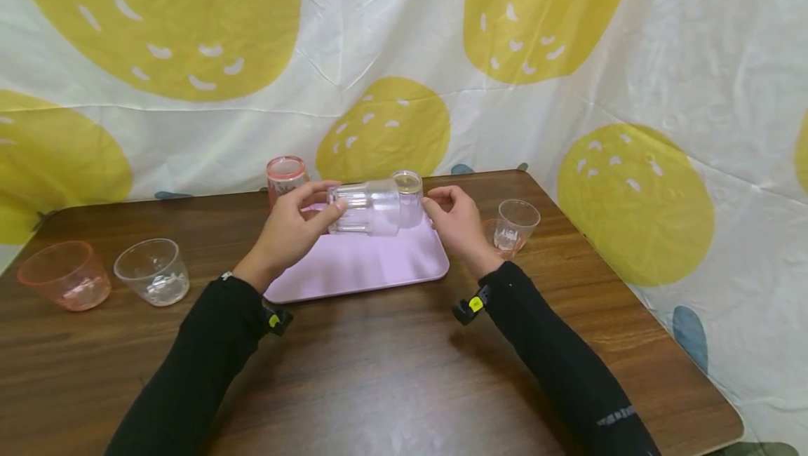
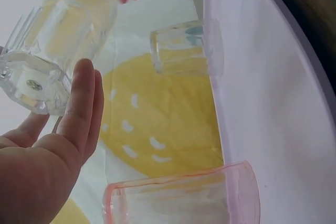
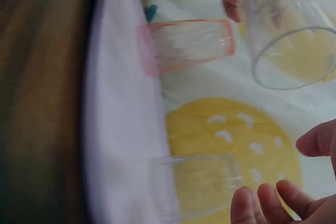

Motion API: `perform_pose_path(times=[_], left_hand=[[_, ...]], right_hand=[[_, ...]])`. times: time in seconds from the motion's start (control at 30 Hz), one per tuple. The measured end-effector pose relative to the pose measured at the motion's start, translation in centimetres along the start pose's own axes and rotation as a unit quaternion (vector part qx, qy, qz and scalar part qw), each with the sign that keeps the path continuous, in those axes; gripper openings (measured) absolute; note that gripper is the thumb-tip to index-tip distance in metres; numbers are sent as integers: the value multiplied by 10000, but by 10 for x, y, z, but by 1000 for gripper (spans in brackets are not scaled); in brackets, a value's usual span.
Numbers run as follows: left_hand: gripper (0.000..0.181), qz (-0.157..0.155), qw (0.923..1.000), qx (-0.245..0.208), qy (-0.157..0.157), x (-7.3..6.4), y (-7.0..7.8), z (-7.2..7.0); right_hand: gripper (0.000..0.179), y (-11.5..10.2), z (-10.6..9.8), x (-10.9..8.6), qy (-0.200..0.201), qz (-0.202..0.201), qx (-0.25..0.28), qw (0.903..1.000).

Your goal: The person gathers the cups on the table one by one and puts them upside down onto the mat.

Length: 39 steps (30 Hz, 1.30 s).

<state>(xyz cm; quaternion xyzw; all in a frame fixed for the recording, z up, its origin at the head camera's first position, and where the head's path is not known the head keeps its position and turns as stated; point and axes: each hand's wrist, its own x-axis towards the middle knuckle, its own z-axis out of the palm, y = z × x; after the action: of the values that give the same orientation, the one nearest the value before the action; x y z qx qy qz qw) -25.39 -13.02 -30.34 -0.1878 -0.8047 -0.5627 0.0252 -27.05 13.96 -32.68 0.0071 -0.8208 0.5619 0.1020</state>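
Note:
My left hand (image 1: pixel 290 228) grips a clear plastic cup (image 1: pixel 365 209) near its faceted base, holding it sideways above a pale purple tray (image 1: pixel 366 263). The cup's mouth points right, towards my right hand (image 1: pixel 459 226). That hand has its fingers loosely bent and apart, with nothing between them in the right wrist view. Behind the held cup, another clear cup (image 2: pixel 181 50) stands upside down on the tray, close to my right fingertips in the head view. A pink cup (image 3: pixel 189 45) is upside down at the tray's back left, partly behind my left hand.
On the left of the wooden table (image 1: pixel 379 372) are an upright pink tumbler (image 1: pixel 69 277) and an upright clear tumbler (image 1: pixel 154 273). A clear tumbler (image 1: pixel 520 217) stands to the right, with something pinkish beside it partly behind my wrist. A lemon-print cloth (image 1: pixel 379 42) hangs behind.

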Motion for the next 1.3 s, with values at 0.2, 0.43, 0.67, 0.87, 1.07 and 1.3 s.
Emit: perform_pose_path(times=[0.2, 0.43, 0.67, 0.87, 1.07, 1.3], left_hand=[[48, 71, 9995, 189, 231, 1, -3, 0], [50, 113, 9987, 335, 357, 1, -5, -1], [53, 94, 9981, 438, 425, 1, -8, -2], [54, 64, 9976, 484, 483, 2, -8, -2], [54, 43, 9972, 526, 536, 2, -8, -1], [55, 28, 9959, 729, 533, 4, -13, 2]], right_hand=[[39, 19, 7, -1, -55, 247, -1047, 9942], [48, 31, 10, 1, -263, 244, -2020, 9787], [53, 42, 9, 1, -427, 506, -2387, 9688], [52, 45, 7, 2, -531, 603, -2553, 9635], [46, 46, 5, 4, -671, 521, -2728, 9583], [49, 46, 4, 5, -756, 564, -2951, 9508]])
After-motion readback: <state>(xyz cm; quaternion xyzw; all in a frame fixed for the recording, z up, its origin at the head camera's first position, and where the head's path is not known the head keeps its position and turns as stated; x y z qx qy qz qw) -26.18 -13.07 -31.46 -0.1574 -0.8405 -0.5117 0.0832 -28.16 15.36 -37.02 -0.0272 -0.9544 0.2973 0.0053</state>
